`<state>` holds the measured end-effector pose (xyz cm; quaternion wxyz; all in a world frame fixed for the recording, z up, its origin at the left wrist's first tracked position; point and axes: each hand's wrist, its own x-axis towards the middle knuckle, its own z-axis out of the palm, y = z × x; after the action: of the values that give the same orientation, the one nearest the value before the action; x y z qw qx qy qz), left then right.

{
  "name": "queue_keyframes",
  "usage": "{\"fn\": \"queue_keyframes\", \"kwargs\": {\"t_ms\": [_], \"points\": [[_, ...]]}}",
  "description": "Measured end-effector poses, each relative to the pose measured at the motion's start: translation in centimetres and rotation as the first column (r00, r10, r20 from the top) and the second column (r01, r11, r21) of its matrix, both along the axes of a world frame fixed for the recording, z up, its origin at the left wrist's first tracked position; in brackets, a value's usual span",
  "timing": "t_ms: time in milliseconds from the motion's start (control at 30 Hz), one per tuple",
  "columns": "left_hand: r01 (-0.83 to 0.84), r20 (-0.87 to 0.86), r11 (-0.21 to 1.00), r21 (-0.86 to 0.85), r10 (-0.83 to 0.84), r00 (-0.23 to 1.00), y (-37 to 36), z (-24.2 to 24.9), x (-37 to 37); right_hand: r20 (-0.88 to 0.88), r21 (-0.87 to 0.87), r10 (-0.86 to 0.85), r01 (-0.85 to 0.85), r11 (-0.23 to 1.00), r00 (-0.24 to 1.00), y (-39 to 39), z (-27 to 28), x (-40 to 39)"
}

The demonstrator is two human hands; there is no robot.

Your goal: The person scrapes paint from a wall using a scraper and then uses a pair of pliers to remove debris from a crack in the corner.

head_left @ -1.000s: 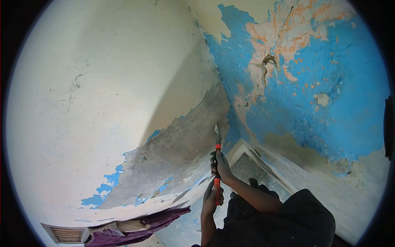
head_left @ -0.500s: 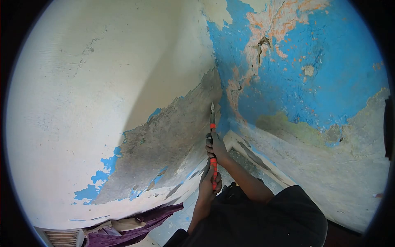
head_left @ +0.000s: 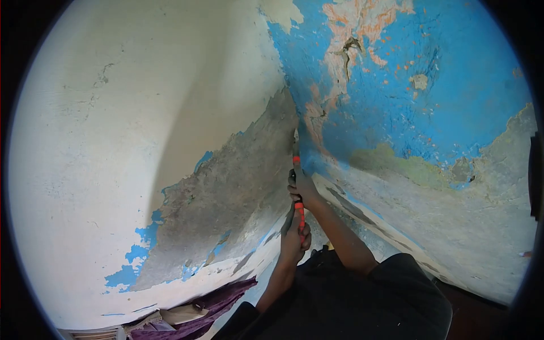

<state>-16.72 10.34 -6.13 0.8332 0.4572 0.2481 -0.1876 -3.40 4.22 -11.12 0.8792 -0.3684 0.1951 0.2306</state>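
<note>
Both of my hands are wrapped around a long red-and-black-handled tool with a narrow pointed metal tip (head_left: 296,152). My right hand (head_left: 301,188) grips it higher up, below a red band. Lower down, my left hand (head_left: 293,237) closes around the red end of the handle. The tool stands nearly upright in this view, and its blurred tip overlaps the corner where two walls meet. Left of the tip is a bare grey patch (head_left: 226,187) of wall. To its right, the other wall (head_left: 396,107) shows blue paint with peeled, pinkish areas.
Cream paint (head_left: 113,136) covers most of the left wall, with ragged blue edges along the grey patch. A cracked hole (head_left: 351,46) marks the blue wall higher up. Purple cloth (head_left: 215,309) lies at the lower left, beside a slatted object (head_left: 90,335).
The tool and both hands have shifted up slightly, bringing the tip closer to the corner. The view has turned a little, so the blue wall appears further left.
</note>
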Motion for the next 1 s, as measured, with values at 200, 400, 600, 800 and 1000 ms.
{"fn": "queue_keyframes", "kwargs": {"t_ms": [200, 400, 600, 800, 1000], "points": [[0.023, -0.015, 1.0, -0.002, -0.023, 1.0, -0.2, 0.8, 0.7, 0.012, -0.036, 0.025, -0.024, 0.999, 1.0, -0.7, 0.6, 0.9], [-0.016, 0.018, 0.999, -0.034, 0.017, 1.0, 0.6, 0.8, -0.2, -0.029, -0.124, -0.009, 0.006, 0.992, 1.0, 0.0, 0.0, 1.0], [-0.016, -0.023, 1.0, -0.021, 0.015, 1.0, 1.0, -0.9, 0.1, 0.001, -0.018, 0.038, -0.038, 0.999, 0.999, 0.3, -1.5, -0.1], [-0.02, -0.038, 1.0, 0.004, 0.02, 0.999, 1.5, -2.8, -0.5, 0.029, -0.169, -0.041, 0.045, 0.985, 0.999, 1.0, -2.4, 0.3], [0.032, 0.018, 0.998, 0.046, -0.033, 0.999, 1.9, -3.2, 1.2, 0.117, -0.222, -0.054, 0.079, 0.972, 0.992, 1.2, -3.5, 2.2]]}}
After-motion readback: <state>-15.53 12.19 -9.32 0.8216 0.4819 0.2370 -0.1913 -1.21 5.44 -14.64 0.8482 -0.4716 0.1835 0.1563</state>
